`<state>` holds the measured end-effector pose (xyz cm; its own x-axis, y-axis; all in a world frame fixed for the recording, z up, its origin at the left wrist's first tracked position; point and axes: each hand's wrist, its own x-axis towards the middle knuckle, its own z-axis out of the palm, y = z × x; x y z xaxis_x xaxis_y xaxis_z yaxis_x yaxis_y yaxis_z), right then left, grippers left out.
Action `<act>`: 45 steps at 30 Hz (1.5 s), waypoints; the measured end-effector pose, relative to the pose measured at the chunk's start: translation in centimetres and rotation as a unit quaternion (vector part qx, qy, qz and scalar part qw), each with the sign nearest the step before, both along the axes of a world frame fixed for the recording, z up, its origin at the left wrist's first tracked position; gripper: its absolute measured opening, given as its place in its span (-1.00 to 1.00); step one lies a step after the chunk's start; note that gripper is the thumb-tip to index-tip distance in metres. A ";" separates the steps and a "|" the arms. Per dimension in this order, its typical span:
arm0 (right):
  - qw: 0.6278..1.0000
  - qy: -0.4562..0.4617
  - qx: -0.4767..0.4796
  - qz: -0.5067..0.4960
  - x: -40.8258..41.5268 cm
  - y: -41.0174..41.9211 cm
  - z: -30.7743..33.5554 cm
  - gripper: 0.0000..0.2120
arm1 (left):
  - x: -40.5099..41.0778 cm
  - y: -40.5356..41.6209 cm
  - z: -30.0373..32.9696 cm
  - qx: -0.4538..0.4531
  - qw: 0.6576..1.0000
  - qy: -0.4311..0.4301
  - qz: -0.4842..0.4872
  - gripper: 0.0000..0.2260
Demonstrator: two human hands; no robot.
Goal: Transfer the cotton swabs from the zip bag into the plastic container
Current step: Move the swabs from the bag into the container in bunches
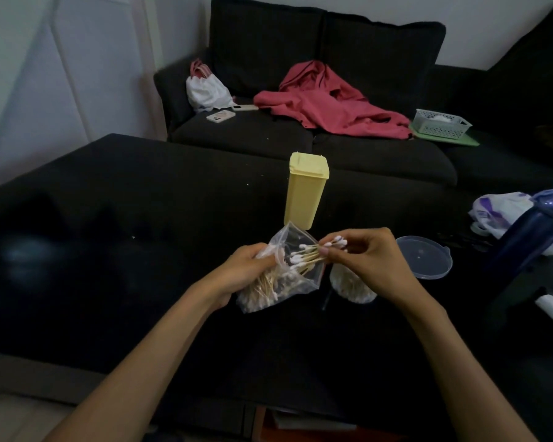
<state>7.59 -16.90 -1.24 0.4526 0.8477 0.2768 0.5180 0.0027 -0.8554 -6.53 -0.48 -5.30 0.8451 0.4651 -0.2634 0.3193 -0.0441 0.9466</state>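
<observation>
My left hand [248, 269] grips a clear zip bag [296, 283] full of wooden-stick cotton swabs above the black table. My right hand [361, 256] pinches a bunch of cotton swabs [310, 254] at the bag's open mouth, their white tips fanned out. Just under my right hand stands a round clear plastic container [351, 287] with swabs in it, partly hidden by the hand. Its clear lid [423, 256] lies to the right.
A tall yellow box [305, 193] stands upright just behind the bag. A plastic bag and a blue object [524, 224] crowd the table's right side. Behind is a dark sofa with a pink garment [326, 100], phones and a white basket [441, 122].
</observation>
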 end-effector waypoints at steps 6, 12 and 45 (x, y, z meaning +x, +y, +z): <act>0.998 0.016 0.048 -0.025 0.1 -0.2 0.3 -0.87 | -0.1 -0.2 0.4 -0.017 1.000 0.002 0.013 -0.71; 0.997 0.024 0.064 -0.043 0.1 -0.1 0.1 -0.86 | -0.3 -0.2 0.5 -0.018 1.000 0.004 0.019 -0.72; 0.954 0.155 0.063 -0.247 5.3 -2.4 1.7 -0.91 | 9.0 -6.7 5.8 0.198 0.979 0.037 0.021 -0.43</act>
